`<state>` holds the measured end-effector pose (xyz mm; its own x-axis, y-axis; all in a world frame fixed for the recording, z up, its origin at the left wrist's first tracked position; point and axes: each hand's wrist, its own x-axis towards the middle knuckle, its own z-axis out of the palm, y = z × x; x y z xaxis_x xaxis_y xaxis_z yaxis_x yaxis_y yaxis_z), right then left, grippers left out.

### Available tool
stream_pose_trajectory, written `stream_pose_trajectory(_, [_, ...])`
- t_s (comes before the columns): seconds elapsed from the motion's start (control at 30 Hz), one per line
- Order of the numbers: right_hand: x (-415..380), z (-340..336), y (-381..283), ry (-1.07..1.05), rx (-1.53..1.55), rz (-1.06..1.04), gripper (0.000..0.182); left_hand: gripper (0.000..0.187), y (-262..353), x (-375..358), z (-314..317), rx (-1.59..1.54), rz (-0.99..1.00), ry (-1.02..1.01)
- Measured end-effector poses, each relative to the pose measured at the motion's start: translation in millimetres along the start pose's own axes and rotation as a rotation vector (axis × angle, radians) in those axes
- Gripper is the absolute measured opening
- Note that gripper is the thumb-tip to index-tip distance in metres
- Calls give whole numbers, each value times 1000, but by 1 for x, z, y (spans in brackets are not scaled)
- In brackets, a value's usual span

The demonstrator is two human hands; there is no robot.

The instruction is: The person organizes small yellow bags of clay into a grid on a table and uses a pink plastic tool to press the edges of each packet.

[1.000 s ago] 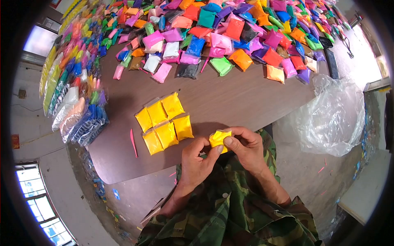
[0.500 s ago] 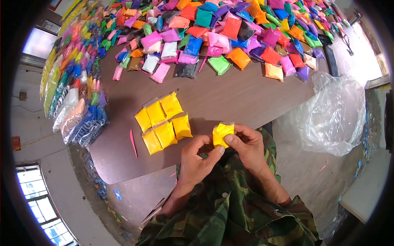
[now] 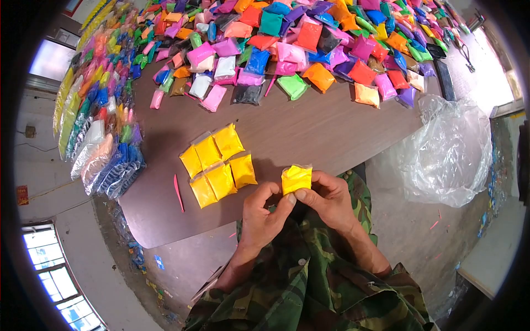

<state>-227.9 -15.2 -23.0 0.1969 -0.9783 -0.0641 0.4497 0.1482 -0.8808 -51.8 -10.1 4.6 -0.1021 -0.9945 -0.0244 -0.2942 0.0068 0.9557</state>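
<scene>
Yellow bag (image 3: 296, 179): I hold it with both hands above the near edge of the bench (image 3: 309, 129).
Left hand (image 3: 264, 218): fingers closed on the lower left side of the bag.
Right hand (image 3: 328, 201): thumb and fingers pinch the right side of the bag.
Yellow group (image 3: 218, 164): six bags lie together on the bench, left of my hands.
Pile (image 3: 298, 41): many coloured bags on the far side.
Plastic sack (image 3: 450, 151): clear, at the right edge.

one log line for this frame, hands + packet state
left hand: pinching yellow packet | right hand: pinching same packet | packet: held above table edge | nearby: six yellow packets grouped on table
</scene>
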Motion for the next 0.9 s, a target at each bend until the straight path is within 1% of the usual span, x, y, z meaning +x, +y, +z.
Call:
stream_pose_trajectory(0.1, [1,-2,3,36,-13,-23,27,16,0,-1,4,-79,-39,14])
stream_pose_trajectory(0.2, [0,-5,5,57,-44,-27,26,16,0,-1,3,-67,-72,-3])
stream_pose_trajectory(0.3, [-2,-2,2,65,-13,28,27,15,6,-2,0,1,-71,-9])
stream_pose_trajectory(0.4, [-1,4,-2,69,-4,4,26,12,5,-2,1,33,-23,1])
stream_pose_trajectory(0.5, [-2,0,-2,78,-24,102,26,13,-3,-2,-3,-15,-37,-32])
stream_pose_trajectory(0.6, [-2,-5,5,50,-40,38,26,17,12,1,1,-97,-78,-31])
stream_pose_trajectory(0.7, [-2,-1,0,33,-31,37,26,19,9,1,2,-77,-30,-24])
stream_pose_trajectory(0.8, [-3,-2,0,8,-25,49,25,18,4,2,2,8,39,14])
stream_pose_trajectory(0.9, [-1,5,-6,8,44,-13,25,17,6,1,2,29,45,15])
